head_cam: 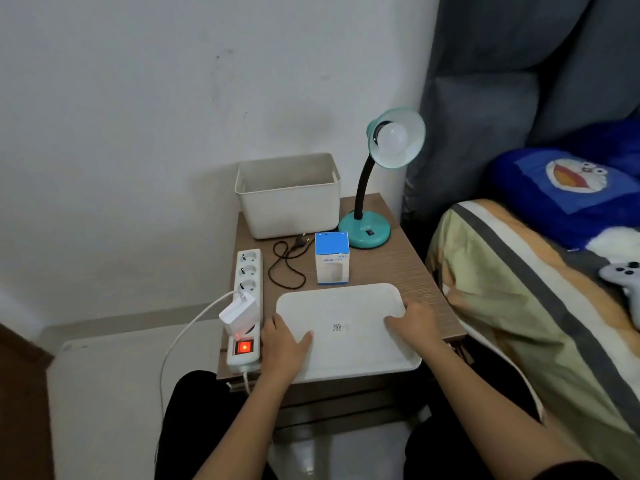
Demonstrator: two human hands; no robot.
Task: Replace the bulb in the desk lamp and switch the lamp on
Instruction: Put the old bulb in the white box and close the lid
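A teal desk lamp (369,233) with a black gooseneck stands at the back right of the bedside table. A white bulb (393,138) sits unlit in its shade. Its black cord and plug (287,261) lie loose on the table, not plugged in. A blue-and-white bulb box (331,258) stands upright in front of the lamp. A white tray (346,330) lies at the front of the table. My left hand (285,342) rests flat on its left edge and my right hand (414,323) rests on its right side, fingers spread.
A white power strip (246,275) lies along the table's left edge, its red switch (244,347) lit and a white charger (239,315) plugged in. A beige bin (287,195) stands at the back. A bed (540,289) is close on the right, a wall behind.
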